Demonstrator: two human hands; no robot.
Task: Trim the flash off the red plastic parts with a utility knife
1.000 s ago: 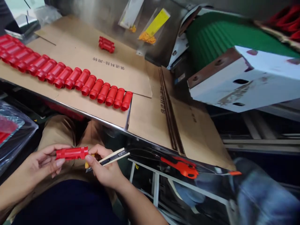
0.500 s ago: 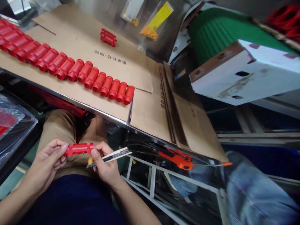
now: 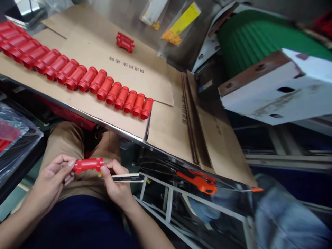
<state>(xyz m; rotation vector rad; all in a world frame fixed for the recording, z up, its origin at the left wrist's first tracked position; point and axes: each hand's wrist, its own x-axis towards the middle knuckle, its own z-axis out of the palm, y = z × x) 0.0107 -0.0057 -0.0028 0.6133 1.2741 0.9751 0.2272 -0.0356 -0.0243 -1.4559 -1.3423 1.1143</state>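
The left thumb and fingertips [image 3: 71, 163] close on 1 end of a red tube [image 3: 88, 165], parted only by its thickness; the other fingers of the left hand [image 3: 53, 178] curl loosely below. The right hand [image 3: 118, 185] has its thumb and fingertips at the tube's other end, nearly closed. It also grips a knife [image 3: 127, 177], which lies across the hand with its pale handle sticking out to the right; whether the blade is out, I cannot tell. A small yellow bit [image 3: 100, 175] shows by the right thumb, mostly hidden

The tube is held roughly level over the lap, in front of the table's metal edge [image 3: 124, 132]. Beyond, a long row of red tubes [image 3: 105, 88] runs side by side on the cardboard [image 3: 95, 45], slanting up to the left. 1 more red part [image 3: 125, 42] lies apart, behind the row. Past it are 2 clear bags, 1 with a yellow label [image 3: 185, 19] and 1 with a white label [image 3: 155, 11], both holding small orange bits

To the right are folded sheets [image 3: 220, 138] and a white box [image 3: 269, 93] with green lining [image 3: 256, 38]. An orange tool [image 3: 198, 181] hangs below the table edge, near a person's jeans [image 3: 282, 211]
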